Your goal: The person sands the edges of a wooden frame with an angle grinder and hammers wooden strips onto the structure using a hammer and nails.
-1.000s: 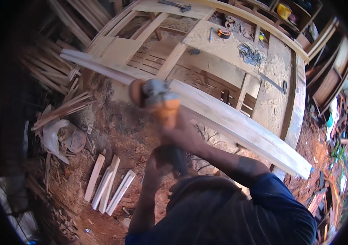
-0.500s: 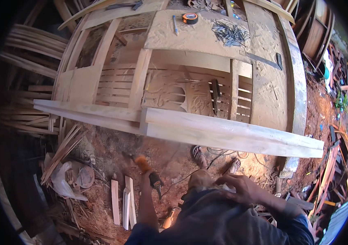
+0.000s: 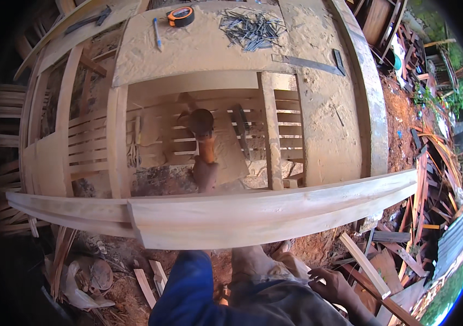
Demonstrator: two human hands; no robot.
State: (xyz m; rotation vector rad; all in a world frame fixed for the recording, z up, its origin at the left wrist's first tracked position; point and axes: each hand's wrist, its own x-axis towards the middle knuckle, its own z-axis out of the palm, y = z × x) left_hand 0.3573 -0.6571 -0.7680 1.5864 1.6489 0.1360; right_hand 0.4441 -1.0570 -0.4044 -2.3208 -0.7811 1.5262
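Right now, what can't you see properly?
In the head view:
Most of the left forearm: hidden by the pale wooden board.
The angle grinder in the left hand: its disc is lost in blur and shadow.
The right hand: its own back hides the palm.

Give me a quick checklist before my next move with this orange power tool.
1. Left hand on the orange power tool: ok, wrapped around its body end.
2. Right hand also on it: not ok, it is down by the lap.
3. Tool's working end stopped: cannot tell, too dim and blurred.
4. Tool resting on the surface below: cannot tell, contact is unclear.
5. Space around the tool free of loose items: not ok, a long dark object lies to its right.
6. Tape measure and nail pile apart from the tool: ok, on the tabletop beyond.
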